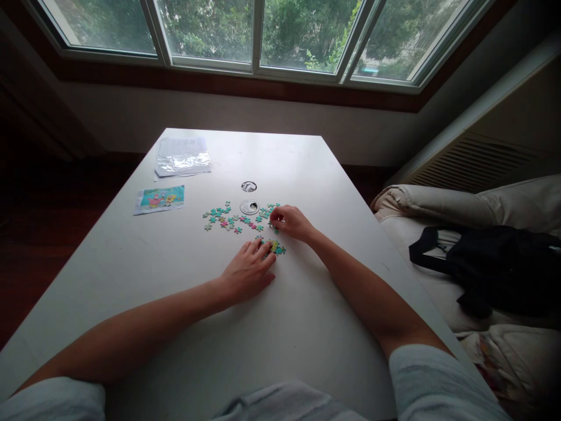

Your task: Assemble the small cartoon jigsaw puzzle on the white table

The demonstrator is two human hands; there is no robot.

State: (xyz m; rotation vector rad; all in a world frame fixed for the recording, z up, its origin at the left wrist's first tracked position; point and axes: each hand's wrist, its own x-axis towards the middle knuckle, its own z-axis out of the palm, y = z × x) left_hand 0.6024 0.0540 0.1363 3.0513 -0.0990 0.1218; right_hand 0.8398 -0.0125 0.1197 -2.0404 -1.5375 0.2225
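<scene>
Small jigsaw puzzle pieces (224, 224), mostly teal with some pink, lie scattered over the middle of the white table (175, 257). My left hand (249, 270) rests with its fingers spread on a joined cluster of pieces (277, 247), teal and yellow, and covers part of it. Just up and right of that, my right hand (293, 222) has thumb and forefinger curled together at the right edge of the loose pieces. What those fingertips pinch, if anything, is too small to make out.
A cartoon picture card (160, 200) lies at the left. Behind it sits a stack of papers in a clear plastic sleeve (183, 156). Two round metallic discs (249, 186) are beyond the pieces. A sofa with a black bag (495, 269) stands to the right.
</scene>
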